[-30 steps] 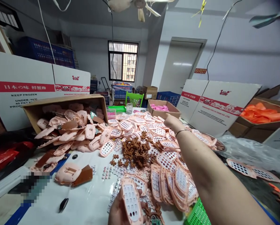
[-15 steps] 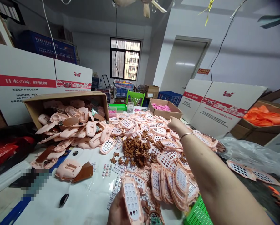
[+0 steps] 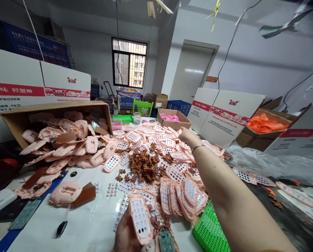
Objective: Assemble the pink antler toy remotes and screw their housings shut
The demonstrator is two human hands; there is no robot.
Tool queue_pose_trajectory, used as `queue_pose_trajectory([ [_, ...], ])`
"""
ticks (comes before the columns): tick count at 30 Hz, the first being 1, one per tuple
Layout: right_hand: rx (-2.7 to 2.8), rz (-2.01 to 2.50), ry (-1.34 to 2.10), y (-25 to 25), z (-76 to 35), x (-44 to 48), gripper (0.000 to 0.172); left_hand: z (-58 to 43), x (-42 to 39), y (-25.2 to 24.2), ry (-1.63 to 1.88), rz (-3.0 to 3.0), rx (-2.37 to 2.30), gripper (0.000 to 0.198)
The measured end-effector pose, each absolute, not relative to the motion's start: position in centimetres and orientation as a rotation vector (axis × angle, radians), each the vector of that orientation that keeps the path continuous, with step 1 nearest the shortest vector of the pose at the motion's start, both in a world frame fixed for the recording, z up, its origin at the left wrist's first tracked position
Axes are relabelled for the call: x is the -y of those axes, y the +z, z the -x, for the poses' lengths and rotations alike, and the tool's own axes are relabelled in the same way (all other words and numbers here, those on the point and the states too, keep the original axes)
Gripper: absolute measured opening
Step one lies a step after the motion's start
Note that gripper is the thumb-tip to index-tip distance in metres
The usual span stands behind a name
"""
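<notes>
My left hand (image 3: 125, 233) grips a pink plastic keypad casing (image 3: 140, 218) with rows of button holes, low in the view. Just right of it lies a small green circuit board (image 3: 166, 240). My right hand (image 3: 186, 137), wearing a thin bracelet, reaches over the far end of a heap of perforated pink casings (image 3: 156, 140), and its fingers are curled down with their contents hidden. A tangle of brown moulded sprues (image 3: 143, 166) sits mid-heap. Loose button strips (image 3: 123, 206) lie near my left hand. A tipped cardboard box (image 3: 54, 110) spills pink back shells (image 3: 65, 192) on the left.
A green plastic basket (image 3: 210, 227) stands at the table's right edge, under my right forearm. Behind the heap are a glass jar (image 3: 136, 118) and a box of pink pieces (image 3: 173, 119). An orange-filled carton (image 3: 263, 124) and plastic sheeting (image 3: 266, 162) are on the right.
The whole scene has shifted left and slightly up in view as my head turned. Both hands hold nearly the same positions, and the casing stays in my left hand.
</notes>
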State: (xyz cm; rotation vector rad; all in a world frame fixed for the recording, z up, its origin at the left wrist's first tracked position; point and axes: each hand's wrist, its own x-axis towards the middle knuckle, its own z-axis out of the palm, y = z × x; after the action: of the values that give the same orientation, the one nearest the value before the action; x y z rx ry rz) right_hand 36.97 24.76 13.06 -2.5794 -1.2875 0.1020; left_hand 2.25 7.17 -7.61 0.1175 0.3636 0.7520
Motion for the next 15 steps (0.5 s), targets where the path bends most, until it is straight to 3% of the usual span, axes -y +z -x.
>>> queue_pose_trajectory([
  [15, 1.193, 2.372, 0.202, 11.9, -32.2, -21.1, 0.037, -2.2, -9.1, -10.5, 0.714, -0.179, -0.169, 0.034],
])
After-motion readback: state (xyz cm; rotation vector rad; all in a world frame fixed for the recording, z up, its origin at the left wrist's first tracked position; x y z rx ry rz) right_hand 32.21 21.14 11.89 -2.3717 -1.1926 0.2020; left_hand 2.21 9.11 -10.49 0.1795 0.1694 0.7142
